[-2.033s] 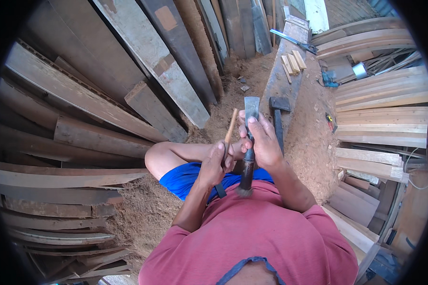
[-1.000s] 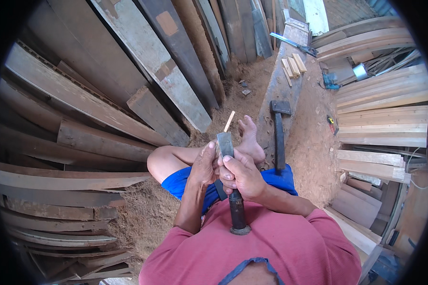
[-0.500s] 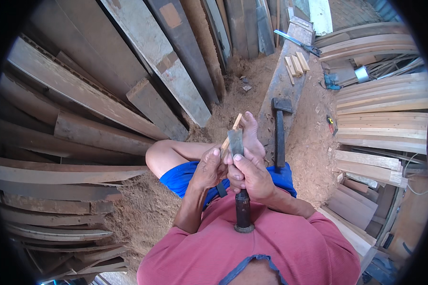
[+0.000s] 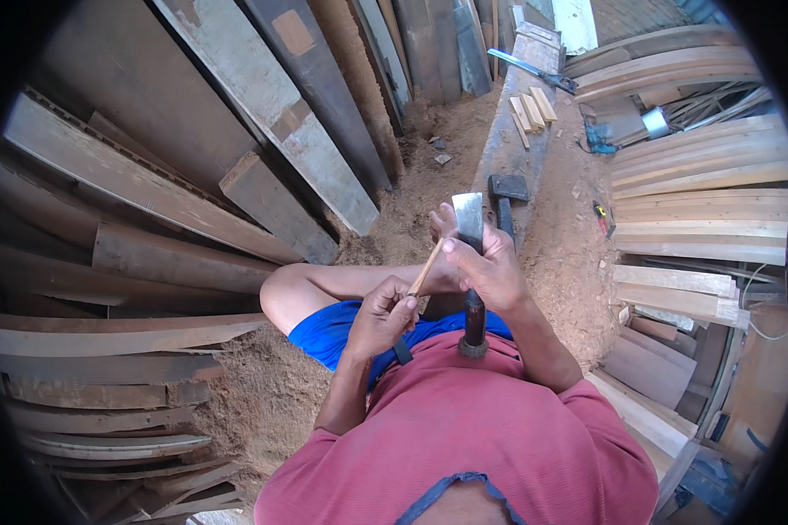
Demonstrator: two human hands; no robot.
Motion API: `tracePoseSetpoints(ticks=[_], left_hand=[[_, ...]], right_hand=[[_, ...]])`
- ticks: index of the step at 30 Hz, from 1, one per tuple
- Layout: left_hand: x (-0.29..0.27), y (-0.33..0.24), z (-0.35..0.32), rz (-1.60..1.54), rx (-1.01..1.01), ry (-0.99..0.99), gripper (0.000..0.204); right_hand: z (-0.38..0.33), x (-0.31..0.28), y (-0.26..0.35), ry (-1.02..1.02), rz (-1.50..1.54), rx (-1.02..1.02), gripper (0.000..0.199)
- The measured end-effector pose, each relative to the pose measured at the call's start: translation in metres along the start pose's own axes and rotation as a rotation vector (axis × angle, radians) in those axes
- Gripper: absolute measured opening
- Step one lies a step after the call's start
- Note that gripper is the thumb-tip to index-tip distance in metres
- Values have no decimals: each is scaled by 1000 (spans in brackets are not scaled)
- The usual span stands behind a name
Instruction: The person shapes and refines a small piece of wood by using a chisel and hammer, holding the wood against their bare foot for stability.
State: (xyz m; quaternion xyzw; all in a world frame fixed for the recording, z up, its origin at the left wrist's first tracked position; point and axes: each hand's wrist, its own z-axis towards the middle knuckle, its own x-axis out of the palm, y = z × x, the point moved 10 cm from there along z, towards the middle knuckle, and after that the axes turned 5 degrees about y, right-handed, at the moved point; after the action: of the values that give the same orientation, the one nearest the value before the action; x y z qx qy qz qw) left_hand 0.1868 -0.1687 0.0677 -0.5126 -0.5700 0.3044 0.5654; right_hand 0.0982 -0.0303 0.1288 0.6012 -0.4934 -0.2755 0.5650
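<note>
While the right hand (image 4: pixel 497 267) is clenched around a broad chisel (image 4: pixel 470 262), the tool stands with its long axis running almost straight up and down the head view: the flat grey blade points away from the person toward the sawdust floor (image 4: pixel 411 210), and the dark round handle points back at the red shirt (image 4: pixel 490 437), its ringed end just short of the chest. Fingers wrap the chisel at the join of blade and handle. The left hand (image 4: pixel 378 317) is closed on a thin pale wooden stick (image 4: pixel 427 267), pinching its lower end; the stick slants up and to the right, its upper end meeting the chisel blade near the right hand's thumb. Both hands sit close together above the person's lap, over blue shorts (image 4: pixel 341 331) and a bent bare knee (image 4: pixel 282 293).

Just beyond the chisel a hammer (image 4: pixel 505 197) lies on a long grey beam (image 4: pixel 512 131) that runs away from the person; farther along it rest a few short pale wood blocks (image 4: pixel 531 111) and a blue-handled tool (image 4: pixel 534 68). No container shows clearly.

Sawdust covers the ground. Weathered planks (image 4: pixel 149 184) lean and lie stacked on the left, and paler sawn boards (image 4: pixel 700 166) are piled on the right.
</note>
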Motion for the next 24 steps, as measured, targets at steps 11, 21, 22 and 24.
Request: tracePoseSetpoints(ticks=[11, 21, 22, 24], left_hand=[[8, 12, 25, 247, 33, 44, 7], [26, 11, 41, -229, -73, 170, 24], [22, 14, 44, -288, -84, 126, 26], [16, 15, 50, -344, -95, 84, 28]], right_hand=[[6, -16, -9, -99, -164, -94, 12], [13, -1, -16, 17, -30, -18, 14], [11, -1, -19, -35, 111, 15, 16], [10, 6, -29, -26, 412, 24, 17]])
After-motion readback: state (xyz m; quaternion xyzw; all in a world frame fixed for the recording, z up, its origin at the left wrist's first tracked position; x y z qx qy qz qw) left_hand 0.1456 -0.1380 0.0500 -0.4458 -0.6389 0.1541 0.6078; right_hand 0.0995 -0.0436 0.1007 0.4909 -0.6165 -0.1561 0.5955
